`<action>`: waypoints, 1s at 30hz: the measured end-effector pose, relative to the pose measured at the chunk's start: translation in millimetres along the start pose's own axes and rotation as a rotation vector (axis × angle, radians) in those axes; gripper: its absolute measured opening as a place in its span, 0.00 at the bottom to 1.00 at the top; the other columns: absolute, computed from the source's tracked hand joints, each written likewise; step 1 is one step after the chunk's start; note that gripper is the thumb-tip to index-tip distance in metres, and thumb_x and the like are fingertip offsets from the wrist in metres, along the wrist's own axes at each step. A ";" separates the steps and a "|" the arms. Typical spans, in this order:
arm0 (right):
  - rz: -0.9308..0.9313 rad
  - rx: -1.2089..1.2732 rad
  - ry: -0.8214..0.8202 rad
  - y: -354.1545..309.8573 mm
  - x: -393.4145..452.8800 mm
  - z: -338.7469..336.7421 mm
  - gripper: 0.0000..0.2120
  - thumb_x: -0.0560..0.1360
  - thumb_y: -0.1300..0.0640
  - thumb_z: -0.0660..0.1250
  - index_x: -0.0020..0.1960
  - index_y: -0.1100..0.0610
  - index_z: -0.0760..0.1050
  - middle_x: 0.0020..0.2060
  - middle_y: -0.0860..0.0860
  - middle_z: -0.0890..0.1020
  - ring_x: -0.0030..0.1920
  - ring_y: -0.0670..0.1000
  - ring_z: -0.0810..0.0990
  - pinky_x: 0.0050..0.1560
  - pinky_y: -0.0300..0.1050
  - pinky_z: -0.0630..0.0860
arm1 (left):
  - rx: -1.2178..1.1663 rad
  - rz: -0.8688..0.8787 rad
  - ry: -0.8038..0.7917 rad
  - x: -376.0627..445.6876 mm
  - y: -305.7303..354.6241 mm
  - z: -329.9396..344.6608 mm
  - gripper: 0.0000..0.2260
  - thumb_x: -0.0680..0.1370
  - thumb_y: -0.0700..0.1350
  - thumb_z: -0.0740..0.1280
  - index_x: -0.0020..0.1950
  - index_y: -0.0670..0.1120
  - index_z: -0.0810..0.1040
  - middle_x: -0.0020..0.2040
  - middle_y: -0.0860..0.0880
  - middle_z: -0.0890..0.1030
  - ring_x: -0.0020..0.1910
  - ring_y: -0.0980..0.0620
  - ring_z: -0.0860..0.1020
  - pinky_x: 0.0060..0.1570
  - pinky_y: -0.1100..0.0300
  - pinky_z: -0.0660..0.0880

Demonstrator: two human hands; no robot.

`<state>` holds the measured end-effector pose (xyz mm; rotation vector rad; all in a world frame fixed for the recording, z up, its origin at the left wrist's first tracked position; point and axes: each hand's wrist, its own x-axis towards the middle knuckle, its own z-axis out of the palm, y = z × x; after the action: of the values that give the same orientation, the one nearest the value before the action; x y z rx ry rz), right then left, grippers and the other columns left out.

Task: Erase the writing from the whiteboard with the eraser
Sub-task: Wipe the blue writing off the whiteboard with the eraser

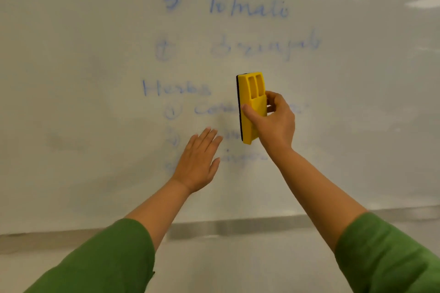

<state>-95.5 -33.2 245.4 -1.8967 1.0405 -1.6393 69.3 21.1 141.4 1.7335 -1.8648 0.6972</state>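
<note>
Two arms in frame, both bare from wrist to well up the forearm. Green sleeves, plain cloth, no print or logo showing: left sleeve, right sleeve. Cuffs loose and wide, soft folds in the fabric. Left hand and right hand: no rings, no watch, no bracelet. Nails short, unpainted as far as visible.

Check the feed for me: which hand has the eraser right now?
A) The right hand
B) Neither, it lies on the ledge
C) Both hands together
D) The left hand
A: the right hand grips the yellow eraser upright against the whiteboard, while the left hand is open and flat, holding nothing.
</note>
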 end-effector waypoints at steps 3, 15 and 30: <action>-0.031 0.105 0.054 -26.0 32.0 -3.5 0.23 0.66 0.45 0.74 0.58 0.50 0.73 0.49 0.44 0.79 0.45 0.44 0.76 0.38 0.33 0.70 | 0.098 0.038 0.121 43.4 -17.5 -34.6 0.24 0.77 0.50 0.55 0.68 0.39 0.72 0.69 0.40 0.72 0.69 0.41 0.69 0.69 0.49 0.59; -0.341 0.137 0.114 -146.5 144.8 -14.2 0.23 0.66 0.42 0.71 0.57 0.48 0.73 0.46 0.41 0.76 0.45 0.43 0.76 0.45 0.40 0.73 | 0.343 -0.019 0.401 180.6 -49.6 -178.5 0.26 0.78 0.50 0.56 0.74 0.40 0.63 0.75 0.41 0.62 0.75 0.43 0.57 0.73 0.47 0.52; -0.660 -0.154 0.180 -232.6 233.5 -22.7 0.26 0.67 0.42 0.71 0.61 0.51 0.73 0.55 0.50 0.78 0.54 0.54 0.77 0.52 0.48 0.72 | 0.500 -0.130 0.582 256.9 -71.3 -273.8 0.26 0.81 0.51 0.56 0.77 0.43 0.56 0.77 0.45 0.55 0.77 0.47 0.50 0.74 0.51 0.47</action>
<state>-51.3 -61.3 571.6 -2.3999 0.6426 -2.1630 127.1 8.2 518.9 1.6573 -1.2303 1.5203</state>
